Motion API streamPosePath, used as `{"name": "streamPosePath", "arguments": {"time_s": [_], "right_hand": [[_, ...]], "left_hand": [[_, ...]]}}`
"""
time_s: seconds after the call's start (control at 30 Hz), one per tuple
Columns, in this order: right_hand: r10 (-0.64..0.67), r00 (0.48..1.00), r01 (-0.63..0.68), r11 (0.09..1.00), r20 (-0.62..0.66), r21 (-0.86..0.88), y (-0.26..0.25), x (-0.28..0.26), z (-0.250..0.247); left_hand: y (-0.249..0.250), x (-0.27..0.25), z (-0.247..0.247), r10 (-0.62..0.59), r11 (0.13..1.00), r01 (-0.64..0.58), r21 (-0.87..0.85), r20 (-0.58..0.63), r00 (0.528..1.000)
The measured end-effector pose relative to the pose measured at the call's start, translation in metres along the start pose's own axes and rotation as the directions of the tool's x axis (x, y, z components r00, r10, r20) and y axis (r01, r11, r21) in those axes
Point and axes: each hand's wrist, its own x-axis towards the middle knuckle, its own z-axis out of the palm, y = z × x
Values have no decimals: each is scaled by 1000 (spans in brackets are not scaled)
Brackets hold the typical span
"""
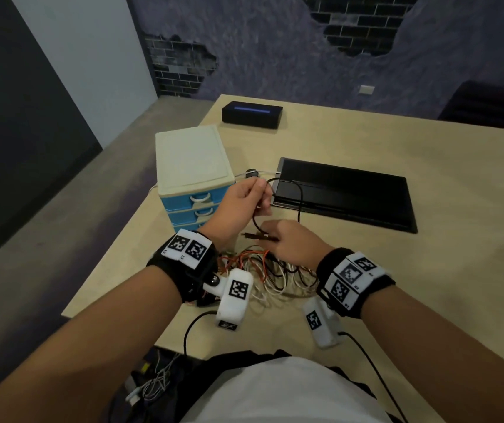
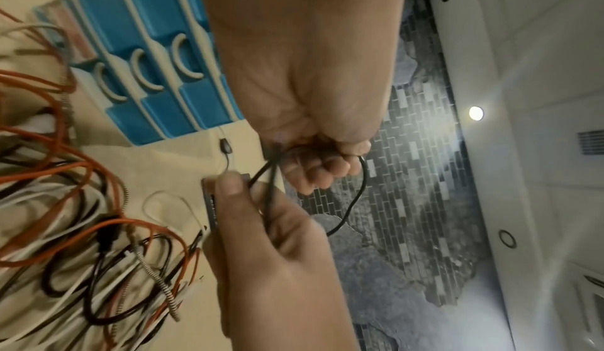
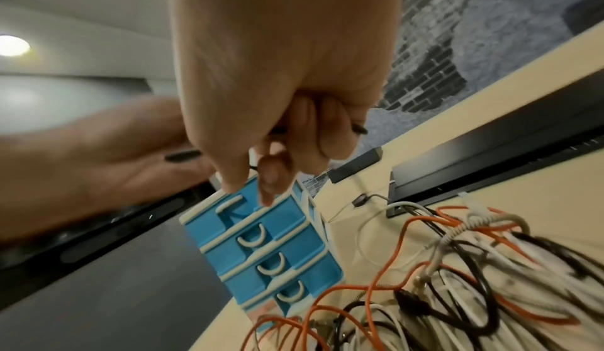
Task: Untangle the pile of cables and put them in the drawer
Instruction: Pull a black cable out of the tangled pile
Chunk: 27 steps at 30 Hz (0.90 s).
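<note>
A thin black cable [image 1: 298, 193] arcs in a loop between my two hands above the table. My left hand [image 1: 262, 197] pinches one part of the loop beside the drawer unit. Just below it, my right hand [image 1: 274, 239] grips the cable near its plug [image 1: 252, 236], which points left. The left wrist view shows the same loop [image 2: 362, 188] hanging from my curled left fingers [image 2: 322, 168]. A tangled pile of orange, white and black cables [image 1: 264, 271] lies under my wrists. The blue drawer unit [image 1: 194, 166] with a cream top stands at the left, its drawers shut.
A flat black panel [image 1: 345, 193] lies right of my hands. A black box with a blue strip [image 1: 252, 114] sits at the table's far edge. A white cord with a small round black piece [image 1: 249, 173] runs behind the drawer unit. The table's left edge is close to the unit.
</note>
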Motion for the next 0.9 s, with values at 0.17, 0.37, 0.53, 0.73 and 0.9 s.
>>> {"name": "streamPosePath", "arguments": {"time_s": [0.17, 0.37, 0.53, 0.73, 0.9], "right_hand": [[-44, 982, 86, 970, -182, 228, -9, 7, -9], [88, 971, 68, 794, -224, 604, -11, 7, -21], [134, 904, 140, 804, -406, 578, -2, 2, -23], [33, 864, 110, 961, -502, 254, 12, -2, -48], [185, 734, 134, 904, -654, 406, 18, -7, -64]], "left_hand": [[-2, -7, 1, -159, 961, 177, -214, 99, 982], [-37, -27, 16, -384, 844, 485, -231, 371, 845], [-52, -27, 19, -300, 946, 321, -45, 254, 919], [-58, -32, 10, -147, 981, 119, 151, 193, 970], [-84, -39, -2, -325, 793, 14, 609, 403, 856]]}}
